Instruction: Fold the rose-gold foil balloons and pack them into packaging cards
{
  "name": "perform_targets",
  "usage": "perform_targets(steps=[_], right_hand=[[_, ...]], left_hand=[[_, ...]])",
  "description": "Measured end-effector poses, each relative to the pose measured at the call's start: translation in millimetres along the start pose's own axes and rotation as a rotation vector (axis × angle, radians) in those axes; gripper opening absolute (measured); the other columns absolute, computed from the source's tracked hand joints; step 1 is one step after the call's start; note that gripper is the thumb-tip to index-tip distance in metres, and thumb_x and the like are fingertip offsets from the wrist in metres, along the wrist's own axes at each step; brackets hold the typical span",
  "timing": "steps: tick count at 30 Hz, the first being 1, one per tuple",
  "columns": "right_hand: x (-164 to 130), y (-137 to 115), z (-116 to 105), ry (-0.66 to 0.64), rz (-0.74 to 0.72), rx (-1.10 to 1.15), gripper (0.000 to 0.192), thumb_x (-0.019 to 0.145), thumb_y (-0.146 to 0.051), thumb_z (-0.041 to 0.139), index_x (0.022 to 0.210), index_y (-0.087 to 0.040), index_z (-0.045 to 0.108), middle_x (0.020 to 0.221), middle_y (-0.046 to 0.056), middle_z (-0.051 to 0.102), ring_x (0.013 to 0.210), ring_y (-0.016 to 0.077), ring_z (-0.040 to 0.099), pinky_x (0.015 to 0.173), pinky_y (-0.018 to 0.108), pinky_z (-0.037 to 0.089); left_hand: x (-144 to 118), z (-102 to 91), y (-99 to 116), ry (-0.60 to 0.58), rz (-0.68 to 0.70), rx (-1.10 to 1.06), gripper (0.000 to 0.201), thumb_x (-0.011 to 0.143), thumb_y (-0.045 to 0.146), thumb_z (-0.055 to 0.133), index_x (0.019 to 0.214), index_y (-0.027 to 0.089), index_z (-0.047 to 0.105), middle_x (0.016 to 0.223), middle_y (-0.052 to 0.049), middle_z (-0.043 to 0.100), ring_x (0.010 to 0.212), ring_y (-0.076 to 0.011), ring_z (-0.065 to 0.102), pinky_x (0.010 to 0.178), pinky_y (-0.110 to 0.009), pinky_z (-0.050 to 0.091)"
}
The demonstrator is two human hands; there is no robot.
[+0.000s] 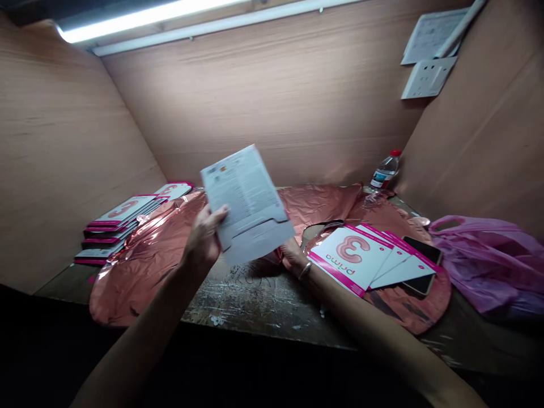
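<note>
My left hand [206,235] grips a white cardboard packet [250,198] by its left edge, the thumb lying over the printed side. The packet is tilted above the table, and a cut flap line runs across its lower part. My right hand [293,256], a band at the wrist, is at the packet's lower right corner. Its fingers are mostly hidden behind the packet, so I cannot tell what they hold. Beneath and around both hands, a large flat rose-gold foil balloon [157,243] lies across the table.
At the left stands a stack of pink-and-white packets [123,212] marked 3. More packets [351,255] lie on the foil at right, partly over a phone [423,249]. A pink plastic bag [488,260] and a water bottle [386,170] are farther right. Wooden panels enclose the worn table [255,300].
</note>
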State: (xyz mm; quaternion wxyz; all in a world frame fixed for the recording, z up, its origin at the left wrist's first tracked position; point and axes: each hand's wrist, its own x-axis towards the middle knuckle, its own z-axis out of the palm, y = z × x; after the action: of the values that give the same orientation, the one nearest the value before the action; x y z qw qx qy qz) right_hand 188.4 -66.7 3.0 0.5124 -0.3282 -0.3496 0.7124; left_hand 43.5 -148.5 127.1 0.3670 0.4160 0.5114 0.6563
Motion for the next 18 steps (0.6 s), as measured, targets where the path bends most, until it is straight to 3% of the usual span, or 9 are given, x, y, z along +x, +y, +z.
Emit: perform_targets(steps=[4, 5, 8, 12, 14, 16, 18], right_hand=[[8, -7, -7, 0.059, 0.05, 0.082, 0.018, 0.071, -0.021, 0.079, 0.081, -0.014, 0.066, 0.069, 0.001, 0.07, 0.063, 0.0171, 0.066, 0.066, 0.032, 0.058], [9, -11, -9, 0.086, 0.034, 0.101, 0.02, 0.066, -0.019, 0.08, 0.079, -0.016, 0.065, 0.065, 0.0, 0.07, 0.061, 0.0172, 0.066, 0.064, 0.031, 0.058], [3, -29, -9, 0.141, -0.017, 0.139, 0.024, 0.059, -0.017, 0.082, 0.078, -0.018, 0.067, 0.067, -0.003, 0.073, 0.062, 0.0155, 0.067, 0.064, 0.028, 0.058], [-27, -56, -11, 0.133, -0.028, 0.133, 0.027, 0.054, -0.017, 0.087, 0.075, -0.019, 0.069, 0.07, -0.003, 0.074, 0.064, 0.0134, 0.067, 0.066, 0.025, 0.058], [-50, -67, -16, 0.117, -0.008, 0.108, 0.03, 0.053, -0.018, 0.089, 0.077, -0.019, 0.071, 0.072, -0.002, 0.074, 0.063, 0.0131, 0.067, 0.062, 0.024, 0.057], [-74, -73, -24, 0.097, 0.011, 0.08, 0.033, 0.054, -0.021, 0.09, 0.081, -0.019, 0.072, 0.077, -0.001, 0.075, 0.064, 0.0137, 0.067, 0.059, 0.025, 0.056], [-97, -74, -31, 0.089, 0.03, 0.051, 0.034, 0.057, -0.024, 0.09, 0.086, -0.021, 0.073, 0.079, -0.002, 0.075, 0.063, 0.0141, 0.066, 0.056, 0.026, 0.055]], left_hand=[[-62, -56.5, -37, 0.317, -0.249, -0.076, 0.033, 0.082, 0.027, 0.06, 0.114, 0.021, 0.056, 0.113, -0.005, 0.07, 0.113, -0.0264, 0.063, 0.092, -0.038, 0.057], [-76, -62.9, -49, 0.358, -0.307, -0.083, 0.034, 0.081, 0.024, 0.06, 0.114, 0.021, 0.057, 0.112, -0.005, 0.071, 0.114, -0.0261, 0.063, 0.093, -0.037, 0.057], [-102, -66.7, -73, 0.337, -0.439, -0.162, 0.033, 0.079, 0.019, 0.061, 0.112, 0.021, 0.058, 0.112, -0.006, 0.071, 0.113, -0.0257, 0.064, 0.092, -0.037, 0.058], [-109, -65.4, -71, 0.133, -0.662, -0.313, 0.019, 0.084, 0.023, 0.061, 0.103, 0.02, 0.06, 0.114, -0.009, 0.07, 0.102, -0.0229, 0.07, 0.086, -0.037, 0.059], [-111, -72.1, -62, -0.072, -0.846, -0.346, 0.019, 0.086, 0.033, 0.062, 0.095, 0.017, 0.064, 0.109, -0.014, 0.071, 0.097, -0.0238, 0.072, 0.087, -0.036, 0.058], [-114, -82.5, -52, -0.296, -0.994, -0.335, 0.033, 0.086, 0.047, 0.063, 0.091, 0.015, 0.067, 0.105, -0.018, 0.072, 0.095, -0.0254, 0.072, 0.085, -0.033, 0.057], [-119, -90.9, -43, -0.514, -1.08, -0.258, 0.043, 0.084, 0.057, 0.061, 0.09, 0.015, 0.069, 0.097, -0.019, 0.073, 0.085, -0.026, 0.073, 0.074, -0.032, 0.057]])
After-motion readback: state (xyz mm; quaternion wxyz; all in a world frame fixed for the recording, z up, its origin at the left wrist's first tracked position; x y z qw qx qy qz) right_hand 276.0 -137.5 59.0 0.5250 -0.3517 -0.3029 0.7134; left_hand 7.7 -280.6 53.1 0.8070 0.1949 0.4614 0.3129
